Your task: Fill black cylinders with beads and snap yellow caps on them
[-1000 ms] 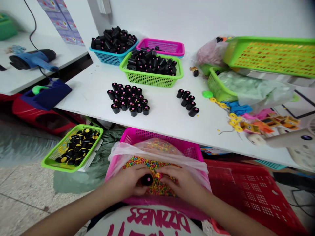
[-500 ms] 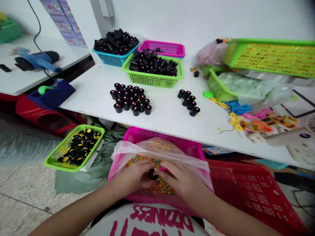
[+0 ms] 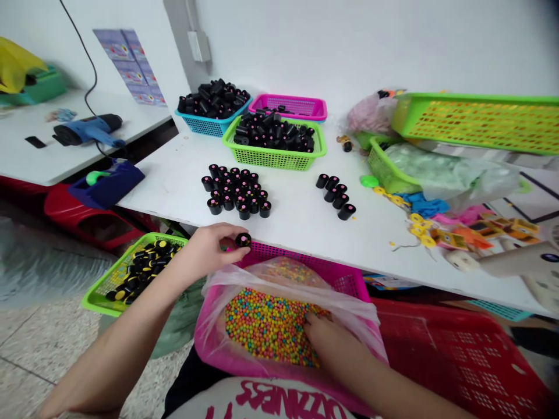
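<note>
My left hand (image 3: pixel 212 249) pinches a small black cylindrical cup (image 3: pixel 243 240) with a pink centre, held between thumb and fingers at the table's front edge. Just beyond it stands a cluster of similar black cups (image 3: pixel 236 189), some with coloured specks inside. My right hand (image 3: pixel 327 331) is sunk in small multicoloured beads (image 3: pixel 266 326), its fingertips buried, so I cannot see whether it grips any. The beads lie in a clear plastic bag (image 3: pixel 349 302) lining a pink basket (image 3: pixel 203 331) in front of my body.
A row of black cups (image 3: pixel 336 196) stands on the white table (image 3: pixel 288 203). Behind are a green basket (image 3: pixel 271 157) and a blue basket (image 3: pixel 203 125), both heaped with black cylinders. A green basket of black-and-yellow pieces (image 3: pixel 148 262) sits low at left. Assorted small parts (image 3: pixel 480 221) clutter the right side.
My hands have parted. The left has carried the black cup up and left to the table edge. My right hand has moved into the beads, and the pink item at its fingers no longer shows.
</note>
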Motion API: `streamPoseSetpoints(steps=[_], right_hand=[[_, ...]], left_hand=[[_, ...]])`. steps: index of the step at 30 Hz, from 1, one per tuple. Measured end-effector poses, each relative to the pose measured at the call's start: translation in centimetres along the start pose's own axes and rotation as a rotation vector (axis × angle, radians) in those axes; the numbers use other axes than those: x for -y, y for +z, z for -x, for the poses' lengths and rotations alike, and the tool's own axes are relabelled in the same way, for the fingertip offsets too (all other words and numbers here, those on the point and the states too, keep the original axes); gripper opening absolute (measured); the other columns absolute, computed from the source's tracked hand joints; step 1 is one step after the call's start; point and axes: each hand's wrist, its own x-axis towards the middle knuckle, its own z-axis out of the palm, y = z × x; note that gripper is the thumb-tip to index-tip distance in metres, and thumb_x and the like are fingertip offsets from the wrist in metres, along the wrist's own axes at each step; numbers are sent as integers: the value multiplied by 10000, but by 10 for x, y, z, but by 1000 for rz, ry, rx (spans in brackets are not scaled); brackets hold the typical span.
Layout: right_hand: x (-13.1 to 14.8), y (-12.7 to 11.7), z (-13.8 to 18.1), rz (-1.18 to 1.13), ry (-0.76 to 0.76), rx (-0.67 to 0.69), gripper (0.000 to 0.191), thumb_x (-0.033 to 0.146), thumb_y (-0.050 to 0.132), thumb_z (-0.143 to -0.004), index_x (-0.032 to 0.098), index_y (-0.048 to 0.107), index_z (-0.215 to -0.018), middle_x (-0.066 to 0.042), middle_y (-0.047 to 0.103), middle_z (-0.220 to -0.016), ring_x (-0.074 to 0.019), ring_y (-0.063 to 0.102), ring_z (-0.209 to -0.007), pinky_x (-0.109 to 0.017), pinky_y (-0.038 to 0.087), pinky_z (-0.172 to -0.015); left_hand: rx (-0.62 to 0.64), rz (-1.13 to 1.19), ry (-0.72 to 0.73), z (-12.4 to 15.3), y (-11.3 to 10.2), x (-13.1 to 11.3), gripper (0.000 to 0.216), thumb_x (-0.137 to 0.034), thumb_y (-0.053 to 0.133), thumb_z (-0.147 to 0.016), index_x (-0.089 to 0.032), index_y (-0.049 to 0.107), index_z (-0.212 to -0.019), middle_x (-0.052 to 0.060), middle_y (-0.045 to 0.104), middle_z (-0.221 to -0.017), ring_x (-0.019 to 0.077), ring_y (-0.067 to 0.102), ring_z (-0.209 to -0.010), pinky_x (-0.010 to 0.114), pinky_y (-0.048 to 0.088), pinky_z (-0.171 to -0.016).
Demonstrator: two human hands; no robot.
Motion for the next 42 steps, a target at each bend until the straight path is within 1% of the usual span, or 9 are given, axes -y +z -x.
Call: streamPoseSetpoints(steps=[6, 10, 15, 22, 27, 30, 33, 38, 42], right_hand=[[-7, -2, -4, -71, -52, -3, 519, -104, 404, -695, 73, 695, -1088, -193, 703, -1081, -269, 690, -984, -344, 505, -884], [-8, 4, -6, -96, -62, 4, 511, -104, 358, -731, 50, 679, -1097, -215, 691, -1063, -290, 687, -973, -387, 498, -872], [2, 11, -11, -148, -117, -26, 475, -53, 406, -755, 105, 635, -1140, -175, 647, -1143, -262, 665, -986, -349, 496, -815], [14, 10, -15, -287, -235, -51, 409, 2, 447, -755, 158, 636, -1082, -109, 630, -1161, -182, 660, -921, -258, 479, -773], [12, 7, -12, -380, -297, -64, 355, 48, 462, -764, 161, 673, -1027, -93, 669, -1106, -173, 653, -950, -229, 460, -814], [11, 2, -11, -433, -341, -61, 309, 88, 505, -748, 173, 695, -976, -71, 710, -1020, -172, 659, -934, -213, 453, -786], [11, -1, -13, -488, -379, -59, 308, 88, 508, -742, 171, 712, -957, -71, 739, -943, -175, 674, -886, -212, 444, -742], [9, -3, -15, -520, -377, -56, 320, 118, 533, -768, 196, 721, -1015, -54, 751, -979, -170, 684, -883, -203, 443, -731], [4, -6, -13, -567, -374, -43, 370, 97, 536, -774, 218, 719, -1071, -43, 744, -1047, -171, 683, -937, -211, 457, -790]], left_hand=[[292, 27, 127, 34, 2, -20, 269, -267, 674, -798, -238, 705, -1064, -5, 736, -907, 117, 661, -705, 201, 532, -636], [11, -92, 14, 35, -8, -8, 379, -353, 672, -802, -217, 674, -1155, 43, 740, -1052, 171, 695, -845, 268, 569, -773], [-288, -234, -134, 1, -12, 14, 425, -399, 695, -769, -177, 686, -1130, 58, 752, -904, 207, 708, -797, 335, 570, -818], [-362, -361, -91, -54, 7, 46, 369, -334, 721, -768, -145, 708, -1085, 69, 684, -870, 197, 660, -738, 344, 545, -802], [-446, -389, -56, -57, 11, 21, 571, -298, 762, -760, -141, 583, -1278, 36, 617, -819, 190, 616, -721, 332, 527, -735], [-411, -268, 224, -72, 36, -19, 386, -345, 719, -814, -181, 634, -1153, 47, 600, -943, 171, 607, -802, 326, 515, -822], [-126, -105, 418, -110, 88, -58, 335, -324, 641, -879, -211, 589, -1191, 53, 579, -1040, 160, 607, -843, 335, 508, -881], [46, -152, 399, -176, 166, -86, 445, -259, 670, -850, -175, 539, -1266, 136, 471, -1201, 225, 606, -954, 413, 497, -915], [77, -150, 414, -188, 174, -87, 236, -154, 631, -854, -125, 587, -1085, 155, 499, -1215, 221, 609, -963, 389, 498, -893]])
